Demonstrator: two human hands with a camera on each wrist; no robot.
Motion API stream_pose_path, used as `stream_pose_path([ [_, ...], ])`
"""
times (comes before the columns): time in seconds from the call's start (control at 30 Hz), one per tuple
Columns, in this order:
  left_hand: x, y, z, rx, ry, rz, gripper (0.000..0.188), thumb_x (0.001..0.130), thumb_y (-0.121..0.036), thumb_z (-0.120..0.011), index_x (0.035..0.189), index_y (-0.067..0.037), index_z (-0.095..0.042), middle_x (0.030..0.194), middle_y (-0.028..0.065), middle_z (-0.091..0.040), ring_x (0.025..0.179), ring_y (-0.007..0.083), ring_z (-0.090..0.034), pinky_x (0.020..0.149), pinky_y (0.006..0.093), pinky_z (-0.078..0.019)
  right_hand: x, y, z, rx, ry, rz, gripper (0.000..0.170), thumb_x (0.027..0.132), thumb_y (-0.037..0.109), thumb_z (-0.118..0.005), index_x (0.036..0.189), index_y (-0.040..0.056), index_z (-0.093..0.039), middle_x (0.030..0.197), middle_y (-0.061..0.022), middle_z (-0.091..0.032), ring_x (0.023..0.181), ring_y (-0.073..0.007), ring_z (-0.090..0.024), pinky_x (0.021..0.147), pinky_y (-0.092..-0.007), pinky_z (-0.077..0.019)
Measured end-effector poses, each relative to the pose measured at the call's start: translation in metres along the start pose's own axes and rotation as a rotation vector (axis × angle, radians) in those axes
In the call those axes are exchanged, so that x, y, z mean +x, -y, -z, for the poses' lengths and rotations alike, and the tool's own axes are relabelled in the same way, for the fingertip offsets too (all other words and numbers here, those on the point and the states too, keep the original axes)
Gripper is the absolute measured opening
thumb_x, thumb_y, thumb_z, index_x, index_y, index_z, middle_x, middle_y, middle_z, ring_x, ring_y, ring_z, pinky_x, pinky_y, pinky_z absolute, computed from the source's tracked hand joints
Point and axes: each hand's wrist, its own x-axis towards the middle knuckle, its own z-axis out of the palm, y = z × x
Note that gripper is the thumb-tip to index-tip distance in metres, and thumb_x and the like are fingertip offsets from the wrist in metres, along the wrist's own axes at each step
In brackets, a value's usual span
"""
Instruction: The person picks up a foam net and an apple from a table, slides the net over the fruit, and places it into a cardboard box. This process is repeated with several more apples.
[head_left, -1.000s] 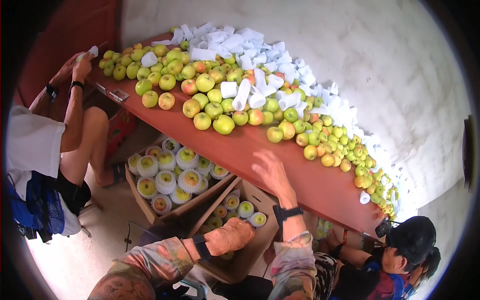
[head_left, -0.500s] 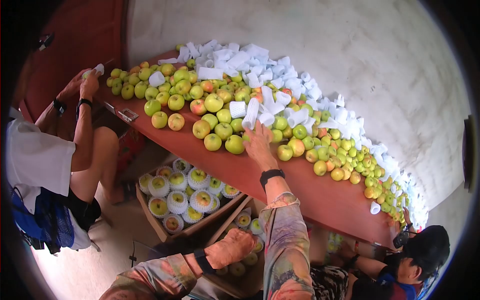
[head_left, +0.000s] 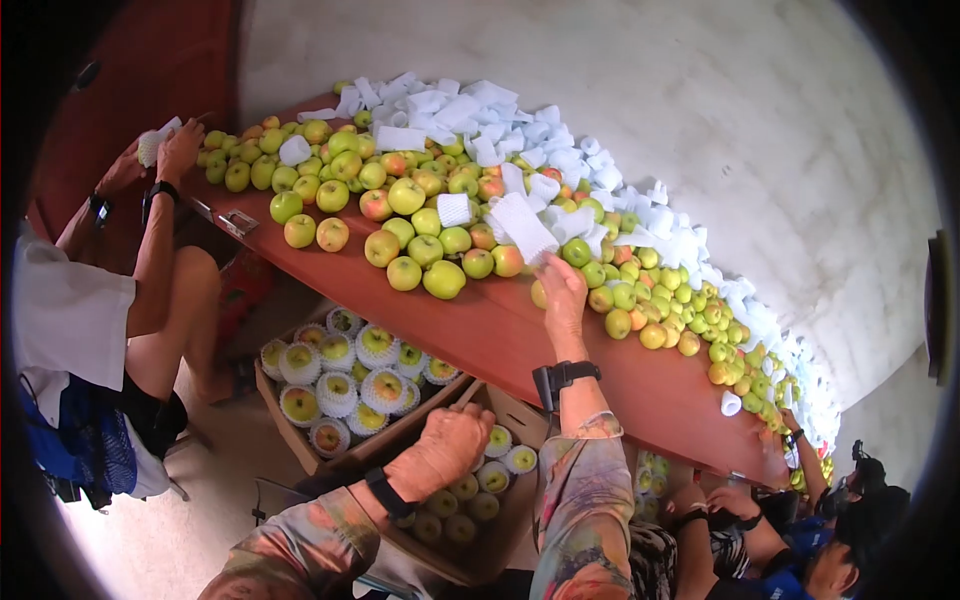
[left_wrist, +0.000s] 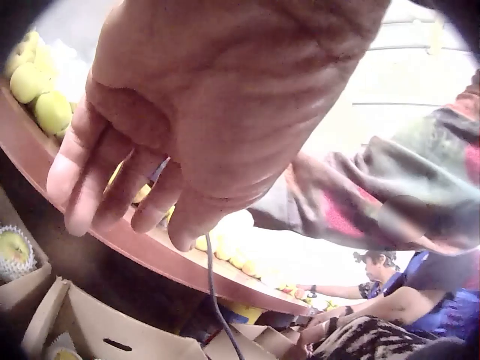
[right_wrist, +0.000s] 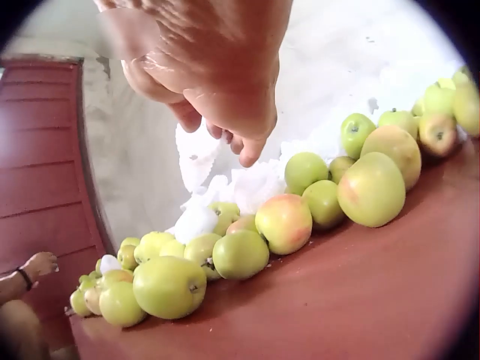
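Apples (head_left: 443,280), green with some red, lie heaped on a reddish-brown table (head_left: 480,330) with white foam net sleeves (head_left: 490,105) behind and on them. My right hand (head_left: 565,300) pinches one foam sleeve (head_left: 522,228) above the front apples; in the right wrist view that sleeve (right_wrist: 196,154) hangs from the fingertips (right_wrist: 250,154). Over an open cardboard box (head_left: 520,410) my left hand (head_left: 447,450) hovers. The left wrist view shows the left hand (left_wrist: 180,127) with loosely bent fingers and nothing in them.
Sleeved apples (head_left: 378,345) fill another box beside the open one. At the left a seated person (head_left: 75,300) holds a sleeved fruit (head_left: 150,148). More people (head_left: 835,545) sit at the lower right. A wall (head_left: 700,90) stands behind the table.
My right hand has reached to the sleeves, taken hold of one, and drawn it right and toward me. My left hand has shifted slightly up and left. More people show at the lower right.
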Motion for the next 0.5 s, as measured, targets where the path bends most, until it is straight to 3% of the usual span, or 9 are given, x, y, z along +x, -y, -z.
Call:
stream_pose_path([
  [0.03,0.003,0.002,0.001,0.008,0.018,0.047,0.014,0.075,-0.016,-0.062,0.085,-0.008,-0.059,0.079,0.0098,-0.062,0.071,0.0249,-0.066,0.059,0.0367,-0.0539,-0.002,-0.005,0.008,0.097,-0.051,0.0,0.03,0.093,0.007,-0.056,0.117,-0.0113,-0.057,0.113,-0.0143,-0.06,0.106,-0.0219,-0.059,0.094,-0.037,-0.0515],
  [0.07,0.009,0.0,0.013,0.013,0.135,0.158,0.015,0.078,-0.013,-0.059,0.092,-0.008,-0.061,0.087,0.0092,-0.066,0.079,0.0273,-0.067,0.07,0.0379,-0.0547,-0.007,-0.003,0.015,0.111,-0.072,-0.016,0.031,0.093,0.008,-0.057,0.118,-0.0109,-0.058,0.113,-0.0139,-0.061,0.104,-0.0215,-0.06,0.093,-0.0358,-0.0522],
  [0.13,0.017,0.014,0.02,-0.15,0.166,0.305,0.033,0.08,-0.017,-0.062,0.109,-0.002,-0.058,0.102,0.0177,-0.064,0.093,0.0327,-0.065,0.075,0.0391,-0.0547,-0.018,-0.002,0.028,0.144,-0.102,-0.063,0.031,0.093,0.008,-0.059,0.118,-0.0099,-0.059,0.113,-0.0132,-0.061,0.101,-0.0207,-0.061,0.09,-0.0334,-0.0535],
  [0.2,0.017,0.029,0.011,-0.094,-0.098,0.367,0.062,0.081,-0.021,-0.065,0.132,0.005,-0.042,0.125,0.0292,-0.051,0.109,0.0415,-0.057,0.085,0.0424,-0.0528,-0.028,0.001,0.035,0.21,-0.13,-0.086,0.03,0.09,0.006,-0.063,0.114,-0.0118,-0.059,0.11,-0.0143,-0.062,0.097,-0.0219,-0.062,0.087,-0.0378,-0.0564],
  [0.3,0.026,0.058,0.012,-0.197,-0.149,0.531,0.081,0.081,-0.022,-0.068,0.142,0.008,-0.024,0.141,0.0353,-0.033,0.118,0.0516,-0.047,0.096,0.0459,-0.0464,-0.044,0.01,0.039,0.226,-0.14,-0.143,0.028,0.088,0.004,-0.065,0.111,-0.0105,-0.06,0.108,-0.0154,-0.063,0.097,-0.0241,-0.063,0.085,-0.0411,-0.0574],
  [0.4,0.023,0.057,0.004,-0.139,-0.059,0.527,0.079,0.081,-0.02,-0.069,0.141,0.008,-0.027,0.14,0.033,-0.037,0.118,0.0503,-0.048,0.098,0.0459,-0.0448,-0.052,0.014,0.044,0.213,-0.148,-0.171,0.026,0.088,0.003,-0.064,0.11,-0.0099,-0.059,0.106,-0.015,-0.063,0.098,-0.0236,-0.063,0.083,-0.0429,-0.0578],
  [0.5,0.029,0.042,0.011,-0.32,-0.191,0.429,0.073,0.082,-0.018,-0.067,0.139,0.008,-0.03,0.135,0.0316,-0.044,0.116,0.0445,-0.052,0.094,0.0458,-0.0478,-0.059,0.022,0.044,0.216,-0.089,-0.209,0.017,0.087,0.0,-0.062,0.102,-0.0081,-0.059,0.098,-0.0127,-0.065,0.087,-0.0223,-0.065,0.079,-0.0413,-0.0593],
])
